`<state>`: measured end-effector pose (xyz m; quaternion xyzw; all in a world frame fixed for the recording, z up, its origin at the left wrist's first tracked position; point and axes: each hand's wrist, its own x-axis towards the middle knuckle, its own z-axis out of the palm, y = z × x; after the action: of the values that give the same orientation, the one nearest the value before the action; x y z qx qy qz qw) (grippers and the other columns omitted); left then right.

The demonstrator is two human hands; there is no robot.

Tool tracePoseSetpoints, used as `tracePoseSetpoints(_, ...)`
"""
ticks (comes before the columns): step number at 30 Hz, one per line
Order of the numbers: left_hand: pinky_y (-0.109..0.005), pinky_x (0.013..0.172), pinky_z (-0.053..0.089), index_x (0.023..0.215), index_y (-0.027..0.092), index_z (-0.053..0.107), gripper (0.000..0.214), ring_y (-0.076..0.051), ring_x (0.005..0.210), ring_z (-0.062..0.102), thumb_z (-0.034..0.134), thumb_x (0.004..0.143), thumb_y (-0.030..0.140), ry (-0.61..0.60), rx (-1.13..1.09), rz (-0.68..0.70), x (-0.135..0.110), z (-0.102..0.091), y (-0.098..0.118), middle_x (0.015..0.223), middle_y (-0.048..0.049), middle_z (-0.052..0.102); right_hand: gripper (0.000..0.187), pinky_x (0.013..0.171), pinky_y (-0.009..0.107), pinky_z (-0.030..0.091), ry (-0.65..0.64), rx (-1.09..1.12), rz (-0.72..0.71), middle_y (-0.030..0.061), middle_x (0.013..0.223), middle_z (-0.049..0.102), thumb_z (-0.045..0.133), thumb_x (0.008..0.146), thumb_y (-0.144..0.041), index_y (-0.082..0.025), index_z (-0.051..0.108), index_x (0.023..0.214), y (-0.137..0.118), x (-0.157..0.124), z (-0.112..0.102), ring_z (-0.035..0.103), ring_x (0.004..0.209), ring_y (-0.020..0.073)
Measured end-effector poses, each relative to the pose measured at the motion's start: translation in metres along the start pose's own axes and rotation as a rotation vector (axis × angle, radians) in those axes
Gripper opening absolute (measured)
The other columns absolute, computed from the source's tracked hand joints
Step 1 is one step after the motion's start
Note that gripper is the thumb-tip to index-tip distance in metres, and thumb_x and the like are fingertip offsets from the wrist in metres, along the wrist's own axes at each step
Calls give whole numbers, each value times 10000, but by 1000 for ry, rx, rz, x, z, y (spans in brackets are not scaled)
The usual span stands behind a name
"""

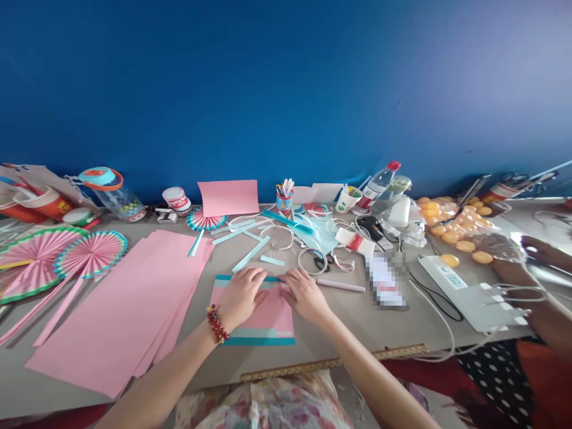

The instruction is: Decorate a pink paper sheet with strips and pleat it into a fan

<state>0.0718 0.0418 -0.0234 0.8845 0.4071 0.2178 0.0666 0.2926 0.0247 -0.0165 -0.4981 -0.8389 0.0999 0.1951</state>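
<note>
A small pink paper sheet (270, 316) with blue strips along its top and bottom edges lies flat on the desk before me. My left hand (243, 298) rests on its upper left, fingers laid over the top edge and thumb apart. On the upper right, my right hand (306, 295) presses down with fingers outstretched, its fingertips at the top blue strip. Just right of that hand lies a pale pink stick-like tool (342, 286). Cut light-blue paper strips (251, 254) are scattered beyond the sheet.
Large pink sheets (116, 304) and pleated paper fans (92, 255) lie to the left. Behind are cords, scissors (322, 262) and a bottle (378, 186). At right are a phone (386, 281), a power strip (465, 292), orange balls (465, 245) and another person's arm (518, 286).
</note>
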Motion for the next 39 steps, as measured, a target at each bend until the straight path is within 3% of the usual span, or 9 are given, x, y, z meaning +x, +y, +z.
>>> tracePoseSetpoints(5, -444, 931, 496, 1230, 190, 574, 329, -265, 1111, 596, 589, 912, 274, 12, -9, -17, 0, 4, 2, 1176, -108, 637, 218, 843, 369, 492, 0, 129, -13, 67, 975, 641, 599, 786, -68, -197, 603, 961, 5, 6, 1, 600, 924, 223)
tracePoseSetpoints(9, -389, 837, 511, 1061, 199, 646, 194, -237, 966, 619, 640, 871, 241, -48, -55, -61, 1, -1, -1, 987, -73, 642, 324, 687, 263, 489, -80, 341, 54, 19, 935, 661, 525, 775, -12, -211, 562, 1026, 2, 11, 2, 637, 759, 152)
tracePoseSetpoints(16, -394, 831, 489, 1011, 194, 618, 187, -242, 962, 571, 624, 897, 342, -115, -60, -53, -7, -7, 1, 987, -71, 594, 179, 859, 359, 470, -140, 118, -42, 65, 1014, 634, 653, 803, -173, -196, 613, 976, -6, 10, -3, 587, 950, 222)
tracePoseSetpoints(26, -392, 804, 466, 942, 200, 532, 79, -241, 907, 576, 589, 889, 214, -104, -145, -95, -7, -5, 3, 933, -59, 608, 158, 741, 289, 460, -105, 212, 8, 14, 865, 650, 615, 794, -107, -208, 578, 910, -11, 10, 4, 610, 832, 183)
tracePoseSetpoints(30, -413, 848, 455, 970, 201, 549, 107, -247, 943, 578, 588, 873, 174, -133, -211, -106, -6, -4, 4, 972, -55, 632, 30, 712, 273, 460, -47, 224, 80, 18, 878, 646, 622, 858, -216, -214, 597, 873, 5, 27, -3, 611, 786, 166)
tracePoseSetpoints(32, -421, 872, 448, 991, 202, 561, 120, -254, 976, 576, 593, 877, 186, -144, -229, -110, -5, -3, 3, 1011, -60, 636, 53, 755, 287, 459, 11, 140, 130, 42, 936, 654, 630, 867, -240, -209, 612, 905, 15, 40, -2, 610, 829, 178)
tracePoseSetpoints(35, -421, 890, 443, 1025, 201, 575, 139, -260, 1005, 571, 603, 890, 223, -151, -243, -98, -5, 0, 2, 1056, -68, 638, 134, 870, 326, 442, 22, 40, 132, 73, 1013, 658, 680, 832, -226, -198, 627, 952, 27, 61, 6, 603, 946, 214)
tracePoseSetpoints(39, -409, 901, 443, 1012, 198, 593, 134, -252, 1013, 572, 621, 881, 206, -135, -247, -111, -5, 3, 2, 1059, -69, 647, 72, 875, 329, 439, 15, 40, 113, 54, 922, 651, 687, 811, -201, -205, 625, 848, 33, 74, 19, 595, 931, 216)
